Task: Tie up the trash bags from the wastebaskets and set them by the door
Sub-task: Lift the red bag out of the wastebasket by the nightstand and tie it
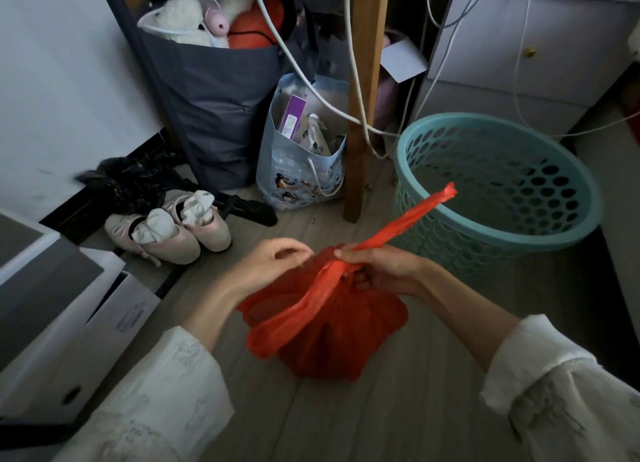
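Gripping the red trash bag (332, 337) at its gathered neck, right hand (377, 271) clenches one twisted handle; left hand (273, 264) pinches the neck. Bag on floor at 6 o'clock. Teal wastebasket (502, 233) at 2 o'clock, just beside. Bare floor (398, 420) toward 6 o'clock.

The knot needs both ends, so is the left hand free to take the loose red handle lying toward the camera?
Probably yes: the left hand sits beside the bag's handle, with nothing between them.

Trash bag (332, 337) on floor (398, 420) before wastebasket (498, 233); shoes (166, 233) left, gift bag (298, 181) apparently behind.
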Demonstrator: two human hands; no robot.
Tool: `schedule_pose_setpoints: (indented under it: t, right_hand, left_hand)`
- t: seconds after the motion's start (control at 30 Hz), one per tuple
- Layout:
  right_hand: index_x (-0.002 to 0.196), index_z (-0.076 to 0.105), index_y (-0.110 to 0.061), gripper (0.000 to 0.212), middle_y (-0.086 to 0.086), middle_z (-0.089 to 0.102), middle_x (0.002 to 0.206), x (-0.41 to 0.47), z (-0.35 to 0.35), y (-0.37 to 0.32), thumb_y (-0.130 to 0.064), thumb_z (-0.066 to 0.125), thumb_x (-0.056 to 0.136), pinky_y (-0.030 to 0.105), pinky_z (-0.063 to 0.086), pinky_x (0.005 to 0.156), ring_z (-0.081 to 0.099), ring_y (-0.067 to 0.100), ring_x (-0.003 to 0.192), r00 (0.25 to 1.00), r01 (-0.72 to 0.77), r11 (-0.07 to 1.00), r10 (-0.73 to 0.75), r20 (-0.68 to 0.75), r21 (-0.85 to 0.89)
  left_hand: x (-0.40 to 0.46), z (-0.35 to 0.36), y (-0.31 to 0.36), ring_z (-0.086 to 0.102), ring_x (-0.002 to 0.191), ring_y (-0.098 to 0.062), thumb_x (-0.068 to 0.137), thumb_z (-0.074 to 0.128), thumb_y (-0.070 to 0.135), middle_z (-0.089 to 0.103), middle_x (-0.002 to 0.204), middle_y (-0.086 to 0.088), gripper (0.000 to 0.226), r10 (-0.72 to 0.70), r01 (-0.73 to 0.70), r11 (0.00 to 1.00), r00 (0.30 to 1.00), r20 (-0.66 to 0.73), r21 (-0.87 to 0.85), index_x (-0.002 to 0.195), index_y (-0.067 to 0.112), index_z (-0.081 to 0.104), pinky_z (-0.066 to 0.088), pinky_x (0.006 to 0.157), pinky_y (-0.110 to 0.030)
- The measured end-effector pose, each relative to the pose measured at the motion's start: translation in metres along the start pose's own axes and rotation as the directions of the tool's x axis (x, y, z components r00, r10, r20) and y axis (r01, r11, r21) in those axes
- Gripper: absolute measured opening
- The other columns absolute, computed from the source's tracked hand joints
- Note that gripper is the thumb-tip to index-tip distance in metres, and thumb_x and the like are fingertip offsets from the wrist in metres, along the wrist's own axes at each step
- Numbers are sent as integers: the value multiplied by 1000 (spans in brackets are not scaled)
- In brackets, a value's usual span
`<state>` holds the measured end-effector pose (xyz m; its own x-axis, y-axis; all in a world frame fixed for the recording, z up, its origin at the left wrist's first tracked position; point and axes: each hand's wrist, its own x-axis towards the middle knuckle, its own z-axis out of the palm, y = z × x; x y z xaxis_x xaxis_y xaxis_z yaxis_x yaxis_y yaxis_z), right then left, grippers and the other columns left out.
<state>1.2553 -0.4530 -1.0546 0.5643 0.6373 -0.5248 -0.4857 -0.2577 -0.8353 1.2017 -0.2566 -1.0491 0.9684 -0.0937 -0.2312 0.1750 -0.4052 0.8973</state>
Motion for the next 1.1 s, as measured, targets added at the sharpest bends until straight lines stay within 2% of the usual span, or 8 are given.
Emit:
schedule_pose_setpoints:
  t: [0.1, 0.27, 0.37, 0.57, 0.77, 0.9, 1.0, 1.1]
  right_hand:
    - [65, 57, -20, 28, -10, 57, 50, -5, 0, -2, -15, 49, 91, 12, 35, 41, 47, 1, 43, 999, 22, 1000, -22, 24, -7]
    - [70, 55, -17, 21, -11, 58, 52, -10, 0, -1, -8, 51, 89, 14, 37, 50, 47, 0, 47, 997, 34, 999, -32, 75, -35]
    - [71, 57, -18, 20, -13, 55, 52, -12, -4, -1, -6, 54, 87, 14, 37, 53, 46, 0, 49, 994, 24, 996, -14, 105, -90]
    - [70, 54, -16, 27, -3, 52, 61, -8, 4, 0, 9, 57, 80, 11, 38, 49, 48, -2, 46, 997, 64, 956, -72, -17, -287]
    - [75, 60, -15, 7, 8, 62, 70, 5, 4, 16, -8, 62, 77, 29, 44, 65, 59, 19, 69, 840, 178, 544, -519, -162, -820]
    - [60, 63, -23, 25, -5, 56, 59, 12, 9, 12, 0, 63, 70, 19, 37, 49, 49, 3, 48, 833, 73, 927, -260, -489, -368]
    - [67, 67, -11, 13, 5, 55, 60, 9, 9, 5, 1, 62, 69, 20, 37, 40, 45, 12, 46, 864, -36, 999, 14, -504, -34]
    - [73, 64, -13, 9, -1, 55, 61, 2, 9, -4, -6, 60, 77, 16, 36, 47, 41, 7, 52, 934, -75, 982, 130, -333, 172]
  left_hand:
    - [2, 17, -4, 60, 77, 2, 80, 62, 2, 65, 87, 4, 18, 45, -44, 999, 999, 24, -26, 95, 12, 64, 44, 74, -6]
    - [2, 28, -9, 57, 78, 18, 79, 65, 6, 61, 88, 19, 26, 141, -142, 989, 990, 25, 45, 96, 26, 63, 41, 75, -1]
    - [3, 33, -10, 57, 78, 13, 79, 65, 9, 59, 87, 14, 24, 193, -195, 969, 981, 32, 152, 103, 16, 67, 39, 74, -1]
    - [2, 34, -7, 53, 64, 19, 81, 64, 12, 59, 76, 12, 8, 177, -171, 958, 984, -5, 229, 87, 17, 66, 38, 62, -2]
    - [6, 38, -3, 51, 55, 14, 79, 65, 16, 60, 70, 11, 7, 101, -84, 979, 991, -83, 186, 77, 23, 63, 38, 57, -4]
    - [8, 39, -3, 50, 50, 6, 79, 66, 15, 59, 64, 9, 19, 72, -64, 995, 993, -91, 80, 66, 29, 60, 40, 57, -13]
    - [7, 38, -4, 52, 58, 5, 81, 64, 18, 61, 71, 11, 11, 74, -69, 994, 995, -65, 82, 73, 26, 63, 40, 61, -11]
    - [6, 36, -5, 52, 63, 6, 82, 63, 20, 60, 74, 13, 3, 79, -72, 992, 994, -73, 100, 81, 19, 65, 39, 65, -13]
